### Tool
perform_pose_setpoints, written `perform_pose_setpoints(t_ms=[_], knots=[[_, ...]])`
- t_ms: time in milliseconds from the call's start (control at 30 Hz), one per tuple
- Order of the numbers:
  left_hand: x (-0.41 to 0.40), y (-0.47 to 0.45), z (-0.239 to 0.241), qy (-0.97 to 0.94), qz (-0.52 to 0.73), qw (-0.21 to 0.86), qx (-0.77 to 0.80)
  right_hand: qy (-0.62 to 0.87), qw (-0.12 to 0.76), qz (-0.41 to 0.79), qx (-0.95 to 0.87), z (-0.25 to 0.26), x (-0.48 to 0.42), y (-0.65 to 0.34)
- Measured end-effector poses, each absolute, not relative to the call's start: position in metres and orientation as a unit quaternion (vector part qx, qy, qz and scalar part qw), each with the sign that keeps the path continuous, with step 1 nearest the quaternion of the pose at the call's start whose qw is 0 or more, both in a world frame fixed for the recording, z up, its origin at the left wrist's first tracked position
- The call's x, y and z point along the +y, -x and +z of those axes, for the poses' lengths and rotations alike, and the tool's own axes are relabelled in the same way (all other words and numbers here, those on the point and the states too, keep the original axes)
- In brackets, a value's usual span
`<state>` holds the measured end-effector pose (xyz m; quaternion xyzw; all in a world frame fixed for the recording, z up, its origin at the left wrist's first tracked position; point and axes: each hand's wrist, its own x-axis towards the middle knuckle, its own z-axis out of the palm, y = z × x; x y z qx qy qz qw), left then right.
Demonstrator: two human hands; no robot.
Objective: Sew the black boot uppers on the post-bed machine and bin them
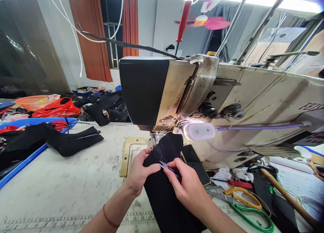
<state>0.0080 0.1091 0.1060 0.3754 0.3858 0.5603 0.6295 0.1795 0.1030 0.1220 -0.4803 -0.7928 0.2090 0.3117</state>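
My left hand (138, 174) grips the edge of a black fabric piece (162, 199), thumb on top and fingers behind it. In my right hand (186, 182) is a pair of thread snips (164, 164), its pointed metal blades lying at the fabric's surface close to my left thumb. Most of the snips' body is hidden by my fingers. The fabric's upper end rises beside the needle area of the sewing machine (141, 91), and its lower end hangs toward me. A small lamp (199, 131) lights the spot from above.
Right of the fabric lie a phone (196, 163), green-handled scissors (253, 216), yellow-handled scissors (244, 196) and a red-handled tool (240, 184). At the left, a blue tray (22, 163) holds black pieces, one overhanging the table. A printed ruler scale (63, 221) runs along the front.
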Motion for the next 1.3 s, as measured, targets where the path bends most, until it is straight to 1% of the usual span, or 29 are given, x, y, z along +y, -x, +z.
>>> perform_pose_setpoints(t_ms=[233,467,833,1033,1200,1300], knots=[[0.108,-0.007,0.11,-0.402,0.557,0.601,0.408,0.48,0.301,0.261,-0.781,0.129,0.105,-0.18],[0.109,-0.007,0.11,-0.408,0.551,0.595,0.419,0.487,0.29,0.28,-0.775,0.13,0.108,-0.18],[0.112,-0.008,0.118,-0.404,0.533,0.615,0.417,0.488,0.344,0.322,-0.735,0.12,0.115,-0.183],[0.112,-0.012,0.125,-0.415,0.53,0.604,0.427,0.484,0.341,0.293,-0.751,0.119,0.115,-0.189],[0.114,-0.006,0.127,-0.388,0.528,0.629,0.418,0.518,0.374,0.229,-0.735,0.118,0.123,-0.213],[0.115,-0.001,0.125,-0.376,0.525,0.645,0.409,0.52,0.376,0.188,-0.743,0.126,0.126,-0.221]])
